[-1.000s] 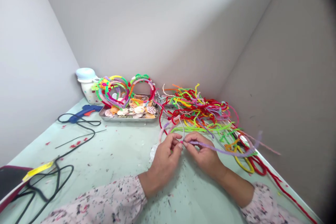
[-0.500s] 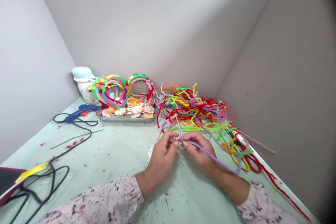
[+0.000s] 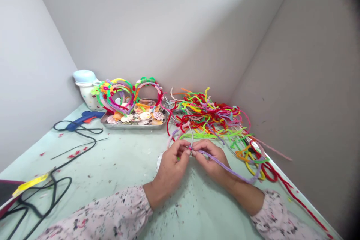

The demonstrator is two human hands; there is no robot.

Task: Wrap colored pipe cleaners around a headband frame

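My left hand (image 3: 171, 168) and my right hand (image 3: 209, 158) meet in front of me, fingertips nearly touching. The left pinches a thin band (image 3: 176, 134) partly wrapped in pale pink-lilac fuzzy pipe cleaner, with a bare grey length rising from my fingers. The right pinches a lilac pipe cleaner (image 3: 227, 168), whose end reaches the band between my fingers and whose long part droops down to the right. Just beyond my hands lies a tangled heap of multicoloured pipe cleaners (image 3: 209, 118). My fingers hide the exact join.
A metal tray of seashells (image 3: 132, 126) stands at the back, with finished colourful pipe-cleaner headbands (image 3: 126, 93) propped on it. Left of it are a white jar (image 3: 86, 90) and a blue glue gun (image 3: 84, 120) with a black cord (image 3: 74, 150). Grey walls enclose the pale green table (image 3: 112, 168).
My hands have drawn closer together. The lilac pipe cleaner, which stretched out to the right, now droops lower right, and its end sits against the band.
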